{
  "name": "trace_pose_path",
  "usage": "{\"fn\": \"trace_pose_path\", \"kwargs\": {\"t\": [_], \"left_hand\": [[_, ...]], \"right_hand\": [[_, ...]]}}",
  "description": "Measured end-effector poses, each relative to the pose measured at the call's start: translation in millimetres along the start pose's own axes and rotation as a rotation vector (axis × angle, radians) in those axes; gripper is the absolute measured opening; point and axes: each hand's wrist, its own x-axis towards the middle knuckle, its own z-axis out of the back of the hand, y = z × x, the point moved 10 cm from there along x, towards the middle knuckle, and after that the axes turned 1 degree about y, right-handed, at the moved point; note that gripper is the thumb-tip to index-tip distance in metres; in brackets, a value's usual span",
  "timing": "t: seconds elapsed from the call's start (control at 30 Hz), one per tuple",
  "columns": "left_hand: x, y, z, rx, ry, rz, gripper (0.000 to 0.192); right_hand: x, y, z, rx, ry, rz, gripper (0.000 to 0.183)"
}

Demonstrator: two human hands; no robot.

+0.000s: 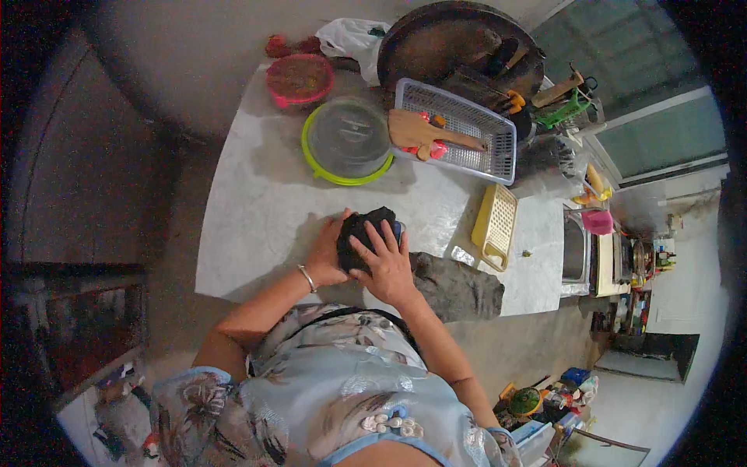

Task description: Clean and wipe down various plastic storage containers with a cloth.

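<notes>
A black cloth-like bundle (357, 242) stands near the front edge of the white table, between my two hands. My left hand (328, 257), with a silver bangle at the wrist, wraps its left side. Across its top and right side lies my right hand (388, 265), fingers spread and pressed against it. A small bluish part (399, 230) shows at the bundle's right edge, partly hidden by my fingers; what it belongs to I cannot tell. Just right of my right hand, a crumpled dark grey cloth (458, 287) hangs slightly over the table edge.
Beyond the bundle are a lime-rimmed lidded bowl (349, 140) and a pink-rimmed container (299, 80). A plastic basket (496, 143) holds a wooden spatula (417, 128). A yellow grater box (495, 225) stands right. Behind leans a large dark round board (443, 44); a sink (575, 248) lies far right.
</notes>
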Motion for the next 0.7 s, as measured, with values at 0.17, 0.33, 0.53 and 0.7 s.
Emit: {"fn": "trace_pose_path", "kwargs": {"t": [0.17, 0.33, 0.53, 0.7], "left_hand": [[-4, 17, -16, 0.028, 0.088, 0.055, 0.091], [-1, 14, -5, -0.095, 0.043, 0.161, 0.103], [-1, 9, 3, -0.010, 0.057, 0.111, 0.110], [1, 6, 0, -0.033, 0.115, 0.124, 0.105]], "right_hand": [[18, -9, 0, -0.020, 0.019, -0.122, 0.066], [34, -43, 2, -0.013, -0.024, -0.285, 0.064], [44, -87, -6, 0.043, -0.052, -0.418, 0.055], [14, -178, -49, 0.601, -0.156, -0.654, 0.046]]}}
